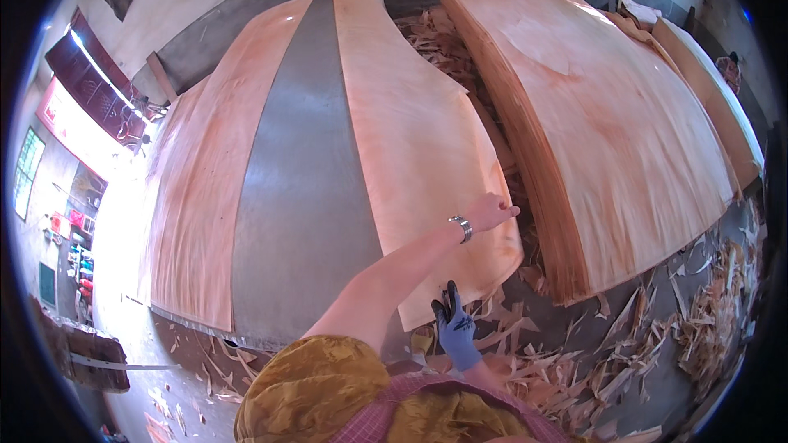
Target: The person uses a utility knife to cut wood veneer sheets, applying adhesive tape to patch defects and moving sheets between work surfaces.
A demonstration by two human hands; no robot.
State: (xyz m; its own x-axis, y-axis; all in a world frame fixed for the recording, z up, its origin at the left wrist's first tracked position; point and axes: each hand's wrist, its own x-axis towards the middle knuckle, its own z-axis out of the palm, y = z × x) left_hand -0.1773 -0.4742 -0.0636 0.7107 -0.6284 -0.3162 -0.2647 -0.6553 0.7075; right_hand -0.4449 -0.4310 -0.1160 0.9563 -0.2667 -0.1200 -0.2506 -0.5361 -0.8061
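My bare left hand [492,212], with a metal watch [462,228] on its wrist, reaches across a pale wood veneer sheet [419,148] to its right edge. Its fingers are curled in; whatever they may hold is hidden. Close to my body, my right hand [456,332] wears a blue-grey glove with dark fingertips. It is beside the sheet's near end, fingers stretched and apart, and I see nothing held in it. The veneer sheet lies along the right side of a grey metal tabletop [300,164], its right edge wavy.
More veneer [201,164] covers the table's left side. A tall veneer stack [616,139] stands to the right, across a narrow gap. Torn veneer scraps [566,369] litter the floor in front and lie in the gap. A small yellowish object [423,340] is near my right hand.
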